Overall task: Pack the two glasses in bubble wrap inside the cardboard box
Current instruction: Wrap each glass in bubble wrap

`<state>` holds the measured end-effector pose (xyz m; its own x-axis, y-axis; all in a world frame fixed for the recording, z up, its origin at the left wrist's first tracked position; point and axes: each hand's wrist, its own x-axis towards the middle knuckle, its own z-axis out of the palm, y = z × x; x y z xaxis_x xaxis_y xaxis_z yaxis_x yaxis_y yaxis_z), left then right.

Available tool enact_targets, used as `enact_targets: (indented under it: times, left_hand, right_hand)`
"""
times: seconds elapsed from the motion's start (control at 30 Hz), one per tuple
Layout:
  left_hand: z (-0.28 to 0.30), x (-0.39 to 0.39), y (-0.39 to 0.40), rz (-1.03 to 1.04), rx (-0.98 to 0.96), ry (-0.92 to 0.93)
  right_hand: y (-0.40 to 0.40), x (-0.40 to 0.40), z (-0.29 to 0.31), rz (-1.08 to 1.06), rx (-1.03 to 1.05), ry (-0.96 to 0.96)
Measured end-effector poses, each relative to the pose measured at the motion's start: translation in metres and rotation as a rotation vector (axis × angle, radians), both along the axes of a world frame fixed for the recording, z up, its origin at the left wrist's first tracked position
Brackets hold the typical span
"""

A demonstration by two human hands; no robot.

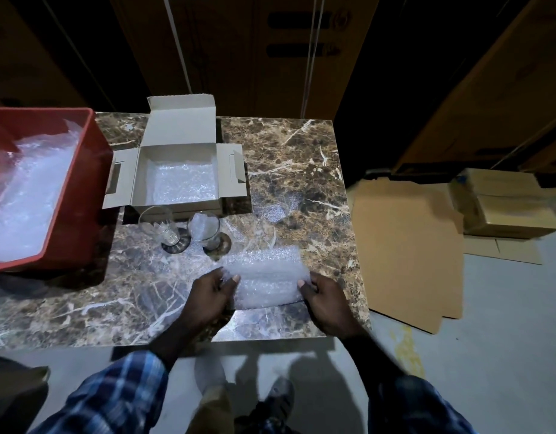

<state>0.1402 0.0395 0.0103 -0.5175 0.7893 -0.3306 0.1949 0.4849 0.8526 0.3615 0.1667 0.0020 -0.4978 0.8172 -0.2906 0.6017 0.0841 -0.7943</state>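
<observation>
Hands, left hand (pixel 212 291) and right hand (pixel 323 297), pinch opposite ends of bubble wrap sheet (pixel 269 277) just in front of two glasses (pixel 159 225) and open cardboard box (pixel 176 180).

Red crate (pixel 92 170) on marble table (pixel 301 170); flattened cardboard (pixel 408 245), stacked boxes (pixel 508 208) on floor.

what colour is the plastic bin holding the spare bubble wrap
Red; the red plastic bin shows best in the head view, at the table's left.

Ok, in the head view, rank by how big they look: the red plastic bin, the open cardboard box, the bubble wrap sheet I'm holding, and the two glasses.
1. Red plastic bin
2. Open cardboard box
3. Bubble wrap sheet
4. Two clear drinking glasses, alike in size, unranked.
</observation>
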Motion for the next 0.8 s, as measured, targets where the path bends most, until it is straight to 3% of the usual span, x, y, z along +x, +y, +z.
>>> enact_targets:
  times: [0.13,0.33,0.67,0.8]
  left_hand:
    - [-0.009,0.0,0.013,0.026,-0.039,0.253]
    - [-0.021,0.003,0.025,0.021,-0.136,0.458]
    - [-0.029,0.015,0.031,0.105,-0.297,0.638]
    - [-0.029,0.022,0.025,0.096,-0.178,0.754]
  right_hand:
    - [0.014,-0.021,0.006,-0.028,0.045,-0.132]
    - [0.025,-0.043,0.007,-0.005,0.19,-0.387]
    - [0.017,-0.054,-0.003,0.004,0.412,-0.363]
    - [0.013,-0.057,-0.005,0.002,0.46,-0.422]
